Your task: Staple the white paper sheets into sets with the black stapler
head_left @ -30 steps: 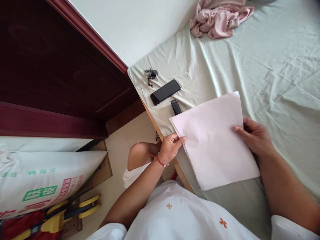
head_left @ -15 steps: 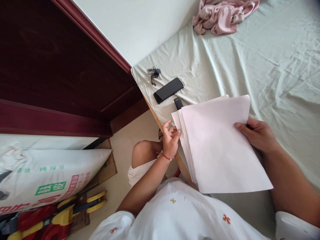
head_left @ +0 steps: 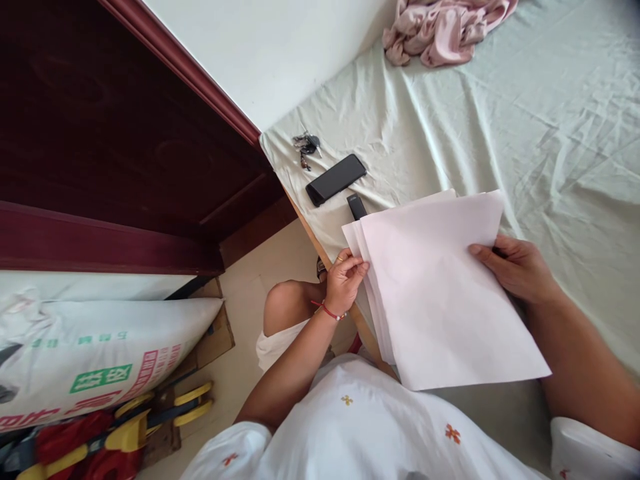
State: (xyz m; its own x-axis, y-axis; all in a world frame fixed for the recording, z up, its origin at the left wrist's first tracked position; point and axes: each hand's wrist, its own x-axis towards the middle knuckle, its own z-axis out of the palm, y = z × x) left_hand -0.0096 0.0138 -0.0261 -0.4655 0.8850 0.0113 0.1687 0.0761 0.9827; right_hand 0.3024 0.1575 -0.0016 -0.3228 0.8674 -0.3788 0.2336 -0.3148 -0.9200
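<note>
Sack (head_left: 115, 347), pale, beyond the bed's left edge: white characters in a green box (head_left: 101, 378), pink-red print beside and below; I cannot read these with certainty; left end cut off. Red-and-yellow object (head_left: 125, 433), next to the sack: partly cut off, hard to make out. Small black device (head_left: 356, 207), near the left edge of the bed (head_left: 560, 133): faint mark on its far end, too tiny to read; near end hidden behind the papers. Papers (head_left: 445, 293), white, several, loosely fanned, count unclear: held over the bed's near-left edge, front sheet covering most of those behind. Phone (head_left: 336, 180), black: between the device and the keys (head_left: 307, 147), which lie towards the far-left corner. Pink cloth (head_left: 445, 30), crumpled, at the bed's far edge: top cut off. My left hand (head_left: 346, 280), red bracelet (head_left: 330, 311) at the wrist: thumb and fingertips pinched narrow on the fanned left edges. My right hand (head_left: 520, 270): clasping the papers' right edge, thumb on the front, fingers behind, mostly hidden
</note>
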